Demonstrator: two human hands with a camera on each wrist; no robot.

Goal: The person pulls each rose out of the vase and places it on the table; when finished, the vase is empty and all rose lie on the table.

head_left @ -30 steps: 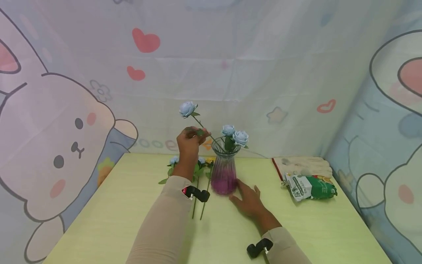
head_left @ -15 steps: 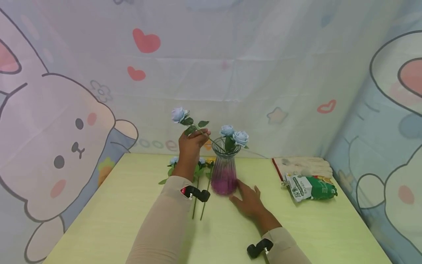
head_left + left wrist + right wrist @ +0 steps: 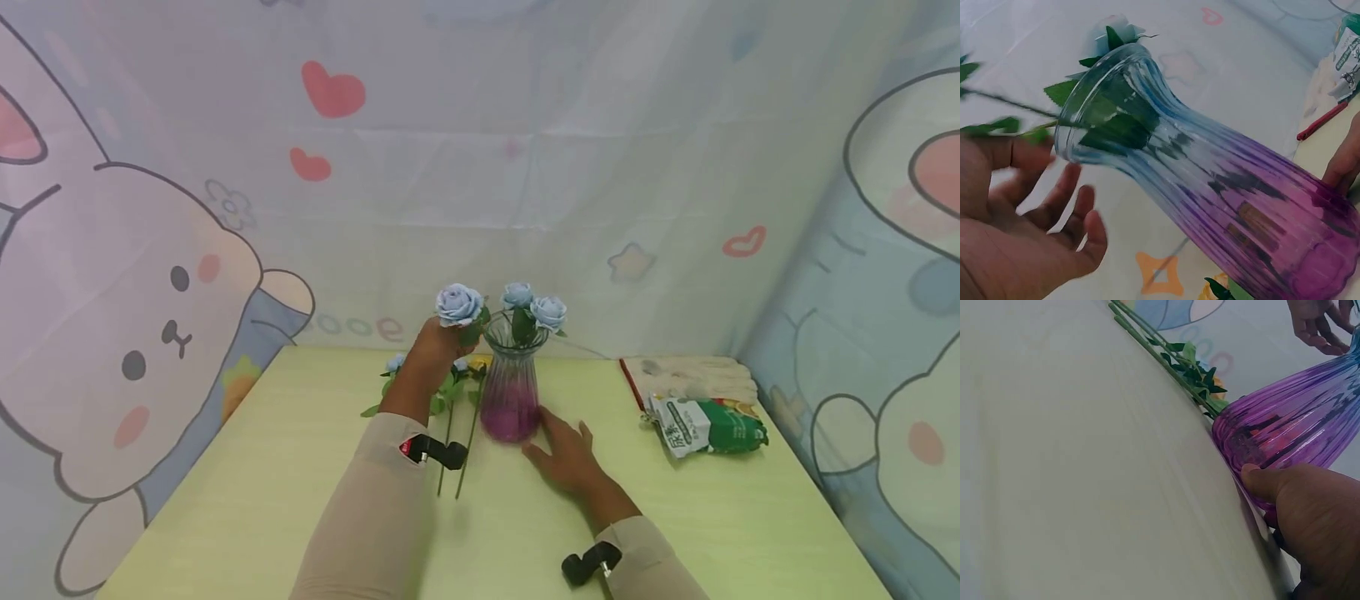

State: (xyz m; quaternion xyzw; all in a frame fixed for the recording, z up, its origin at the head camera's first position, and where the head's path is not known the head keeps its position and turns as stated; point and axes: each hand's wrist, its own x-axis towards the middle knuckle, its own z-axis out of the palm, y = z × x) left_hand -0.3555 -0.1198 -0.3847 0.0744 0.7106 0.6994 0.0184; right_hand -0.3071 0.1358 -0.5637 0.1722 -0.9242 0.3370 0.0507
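While the right hand, fingers spread, touches the glass vase, the blue rose above the left hand seems mid-insertion. Whether that hand pinches, I cannot tell; the stem likely needs lowering next.

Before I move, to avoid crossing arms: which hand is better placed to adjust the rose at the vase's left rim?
Probably the left hand: it is close to that rose, while the right hand rests low against the vase, on its other side.

Roses in vase, packet at right
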